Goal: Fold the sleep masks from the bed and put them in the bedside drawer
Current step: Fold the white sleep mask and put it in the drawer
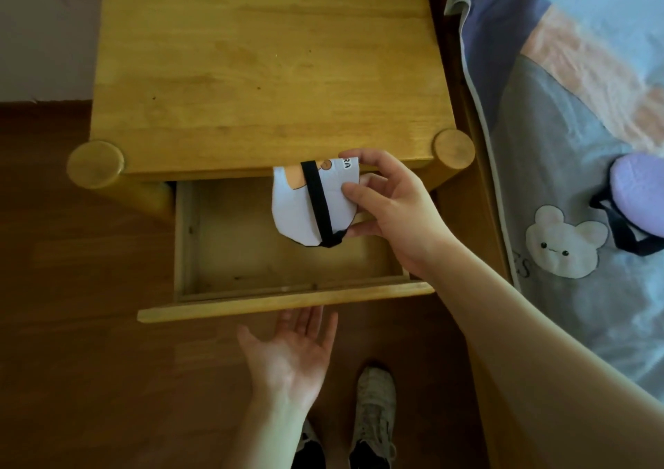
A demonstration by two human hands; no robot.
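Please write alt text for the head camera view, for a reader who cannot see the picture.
A person's right hand holds a folded white sleep mask with a black strap over the open, empty wooden bedside drawer. The left hand is open, palm up, just below the drawer front. A purple sleep mask lies on the bed at right.

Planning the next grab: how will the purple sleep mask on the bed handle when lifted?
Probably soft and floppy: the purple sleep mask looks padded. Its black strap lies loose, so it will likely dangle. Likely light, unlikely to roll.
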